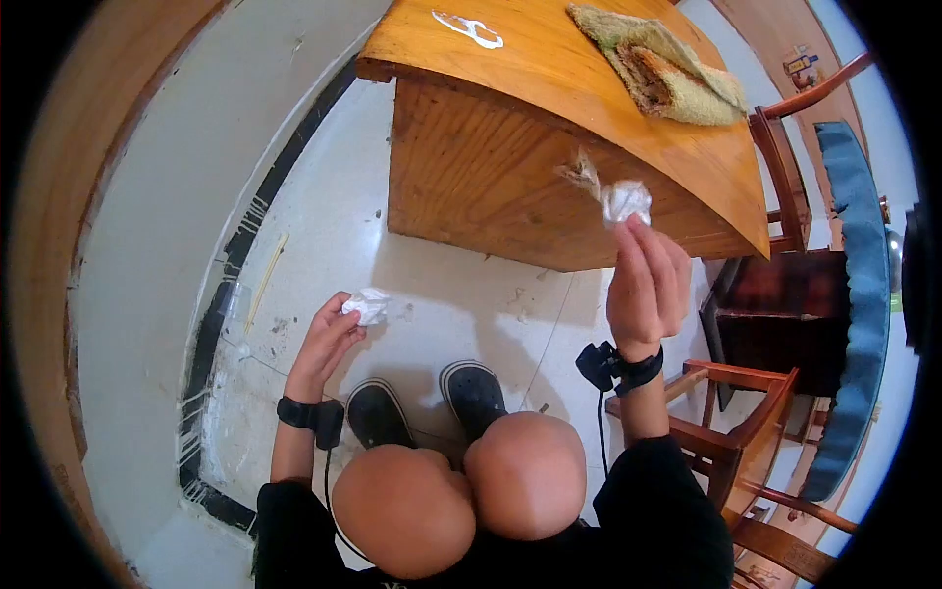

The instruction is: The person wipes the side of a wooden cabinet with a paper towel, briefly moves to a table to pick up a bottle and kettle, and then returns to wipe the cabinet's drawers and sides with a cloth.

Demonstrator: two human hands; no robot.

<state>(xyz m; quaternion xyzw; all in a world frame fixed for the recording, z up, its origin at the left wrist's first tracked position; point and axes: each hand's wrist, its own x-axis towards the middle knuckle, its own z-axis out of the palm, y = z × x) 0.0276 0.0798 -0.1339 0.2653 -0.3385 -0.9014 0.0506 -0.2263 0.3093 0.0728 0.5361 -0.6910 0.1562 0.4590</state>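
My left hand (331,334) is closed on a crumpled white tissue (367,306), held low over the floor left of my shoes (379,412). At the right, my right hand (648,285) pinches another wadded white tissue (626,201) between thumb and fingertips. That wad overlaps the curved wooden side of the table (471,167) in this view, just under its top edge. Right beside the wad, a crinkled, partly see-through scrap (581,175) with brownish spots shows against the wood.
On the tabletop lie a folded yellow-green towel (677,83) with brown stains and a white looped item (469,29). Wooden chairs (741,427) and a blue-edged table (854,314) stand to the right. Thin sticks (265,280) lie on the floor by the left wall (147,285).
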